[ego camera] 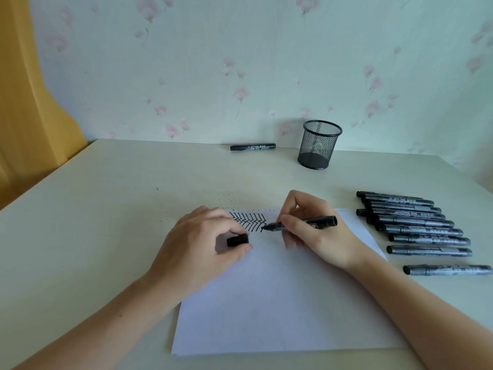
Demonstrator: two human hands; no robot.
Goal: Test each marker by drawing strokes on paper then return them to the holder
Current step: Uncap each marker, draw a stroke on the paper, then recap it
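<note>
At frame centre, the right hand (314, 231) pinches an uncapped black marker (304, 224) between thumb and curled fingers, tip touching the white paper (280, 303) beside a block of zigzag strokes (248, 222). The left hand (197, 247) rests on the paper's left edge, fingers curled around the black cap (237, 240). A row of capped markers (418, 231) lies at right. The mesh holder (318, 144) stands upright at upper centre, a single marker (253, 147) lying to its left.

Lowest marker (448, 270) runs past the right edge.
</note>
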